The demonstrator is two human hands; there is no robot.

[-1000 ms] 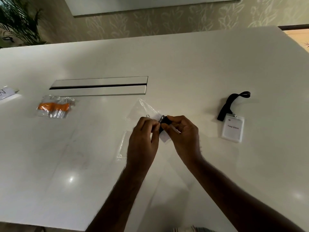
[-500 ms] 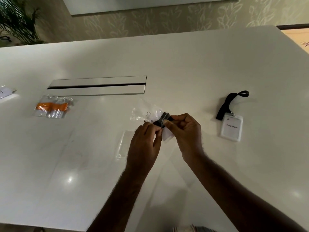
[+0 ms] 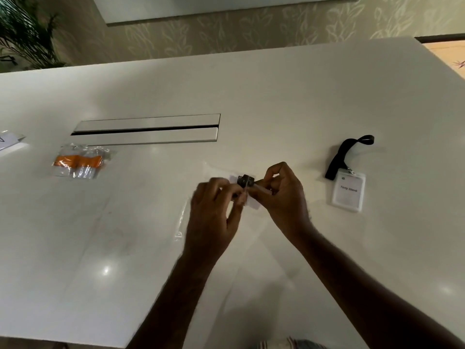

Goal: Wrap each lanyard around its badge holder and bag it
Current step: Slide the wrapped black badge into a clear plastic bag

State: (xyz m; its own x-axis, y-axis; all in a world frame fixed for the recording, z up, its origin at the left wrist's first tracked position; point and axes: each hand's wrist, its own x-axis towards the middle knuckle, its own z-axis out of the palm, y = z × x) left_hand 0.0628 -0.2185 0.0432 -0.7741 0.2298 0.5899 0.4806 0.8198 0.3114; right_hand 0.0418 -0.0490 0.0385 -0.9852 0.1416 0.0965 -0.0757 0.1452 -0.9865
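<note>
While both hands meet over the middle of the white table (image 3: 251,91), the current bundle sits between them: a badge holder (image 3: 252,204) wound with a black lanyard (image 3: 243,180); the right hand (image 3: 281,197) pinches the bundle's right end, fingers curled round it; the left hand (image 3: 216,210) pinches at its left side, apparently on the edge of a clear bag (image 3: 216,170) that spreads up and left of the grip, though blur hides the exact finger contact; judged step: feeding the wrapped bundle into that bag, not yet in; another clear bag (image 3: 181,222) lies flat on the table just below-left of the grip, partly under the left hand. Done, as far as shown: one bagged set with an orange lanyard (image 3: 79,161), well to the left of the grip. Left to do: finish bagging the held bundle; then the second badge holder (image 3: 348,192), well to the right of the grip, its black lanyard (image 3: 344,154) loose and unwrapped, no bag on it; so roughly one of three done, one in hand, one untouched. A slot panel (image 3: 146,129) sits beyond and to the left of the grip; a paper (image 3: 10,141) lies at the far left edge.
</note>
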